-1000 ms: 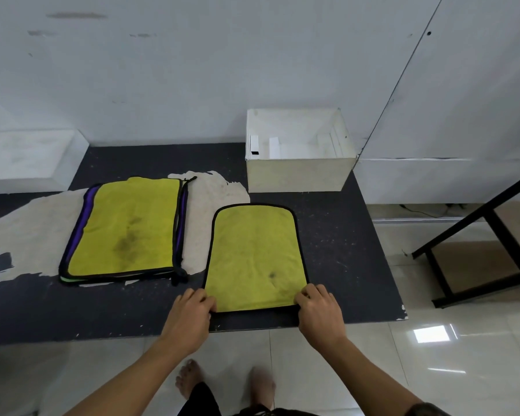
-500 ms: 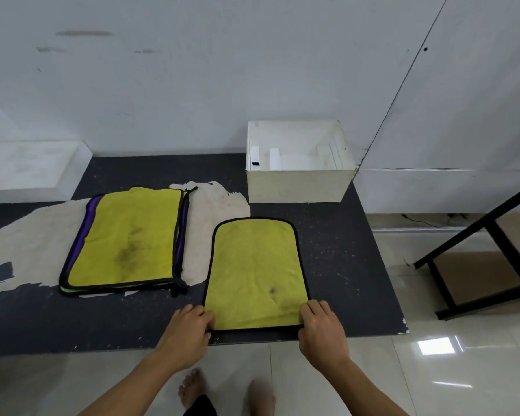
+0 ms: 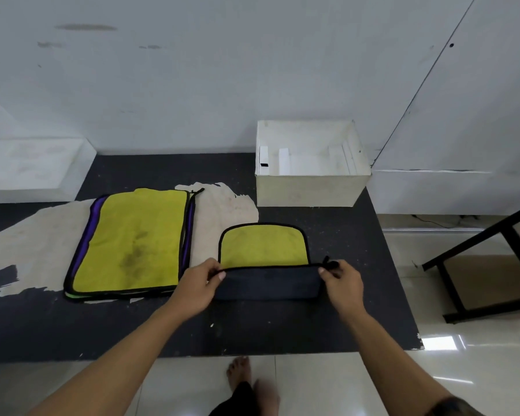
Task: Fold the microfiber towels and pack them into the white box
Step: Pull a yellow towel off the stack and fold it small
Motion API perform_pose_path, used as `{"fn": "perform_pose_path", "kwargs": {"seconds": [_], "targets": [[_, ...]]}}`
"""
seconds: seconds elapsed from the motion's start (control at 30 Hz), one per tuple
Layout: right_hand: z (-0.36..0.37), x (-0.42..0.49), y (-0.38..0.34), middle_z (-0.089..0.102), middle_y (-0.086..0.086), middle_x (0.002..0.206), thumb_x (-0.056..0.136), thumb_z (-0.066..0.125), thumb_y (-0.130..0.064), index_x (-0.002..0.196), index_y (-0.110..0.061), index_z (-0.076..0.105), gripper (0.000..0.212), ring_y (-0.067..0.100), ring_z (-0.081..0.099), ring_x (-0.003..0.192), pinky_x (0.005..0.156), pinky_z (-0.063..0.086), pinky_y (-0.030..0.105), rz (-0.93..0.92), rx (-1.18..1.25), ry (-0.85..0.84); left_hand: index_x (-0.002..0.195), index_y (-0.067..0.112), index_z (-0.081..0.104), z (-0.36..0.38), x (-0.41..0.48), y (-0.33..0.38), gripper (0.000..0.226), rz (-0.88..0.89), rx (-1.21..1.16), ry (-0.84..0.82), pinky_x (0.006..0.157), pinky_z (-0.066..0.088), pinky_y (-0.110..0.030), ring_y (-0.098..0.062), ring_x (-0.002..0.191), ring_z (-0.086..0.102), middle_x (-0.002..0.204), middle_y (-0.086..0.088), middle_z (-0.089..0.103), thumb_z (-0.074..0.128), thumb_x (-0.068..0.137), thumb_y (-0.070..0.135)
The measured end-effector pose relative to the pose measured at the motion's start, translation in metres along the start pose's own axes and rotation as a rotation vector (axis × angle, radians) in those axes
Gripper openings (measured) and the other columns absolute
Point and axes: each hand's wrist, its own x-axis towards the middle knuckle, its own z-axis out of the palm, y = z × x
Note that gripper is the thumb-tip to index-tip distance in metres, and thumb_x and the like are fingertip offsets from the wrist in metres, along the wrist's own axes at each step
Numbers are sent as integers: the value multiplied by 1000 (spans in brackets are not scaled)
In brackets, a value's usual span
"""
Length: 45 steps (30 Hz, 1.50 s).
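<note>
The near edge of the yellow towel (image 3: pixel 263 247), laid on the dark counter (image 3: pixel 282 325) before the white box (image 3: pixel 309 187), is pinched at its corners by the left hand (image 3: pixel 197 285) and the right hand (image 3: pixel 341 283) and held lifted, dark underside shown.

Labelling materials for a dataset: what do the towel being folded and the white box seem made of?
Towel: soft napped cloth, likely microfiber; matte yellow face, dark back, black stitched edging, and it bends limply. White box: likely thin card or foam board; matte, slightly scuffed, flat thin walls.
</note>
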Motion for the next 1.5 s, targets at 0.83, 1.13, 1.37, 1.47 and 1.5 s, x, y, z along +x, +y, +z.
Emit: {"fn": "perform_pose_path", "kwargs": {"seconds": [0.83, 1.13, 1.37, 1.47, 1.5], "targets": [[49, 58, -20, 66, 6, 98, 96, 58, -24, 105, -15, 68, 16, 27, 60, 96, 76, 41, 31, 218, -169, 26, 86, 15, 63, 0, 87, -21, 19, -174, -130, -69, 62, 40, -25, -13, 76, 59, 79, -1, 66, 51, 99, 22], [56, 94, -48, 63, 3, 100, 99, 53, -27, 111, -15, 65, 21, 25, 58, 94, 79, 44, 33, 156, -142, 10, 86, 13, 62, -6, 112, -17, 18, -255, -177, -43, 75, 53, -38, -22, 80, 62, 79, -2, 64, 51, 99, 19], [56, 111, -55, 66, 4, 97, 98, 54, -27, 98, -14, 66, 17, 26, 61, 94, 78, 45, 32, 150, -84, 18, 91, 9, 64, -11, 129, -12, 21, -269, -194, -15, 80, 54, -43, -27, 87, 64, 85, -7, 66, 49, 100, 20], [58, 116, -61, 66, 5, 99, 97, 56, -28, 100, -14, 65, 17, 27, 62, 99, 79, 46, 32, 158, -101, -16, 101, 9, 63, -11, 137, -6, 19, -312, -212, 21, 79, 52, -40, -27, 90, 63, 90, -6, 65, 51, 99, 23], [60, 116, -61, 65, 6, 107, 97, 58, -30, 109, -13, 63, 21, 28, 60, 104, 80, 45, 32, 177, -137, -54, 107, 9, 61, -10, 138, -5, 20, -347, -212, 9, 79, 52, -37, -25, 91, 62, 94, -5, 64, 54, 98, 25]]}}
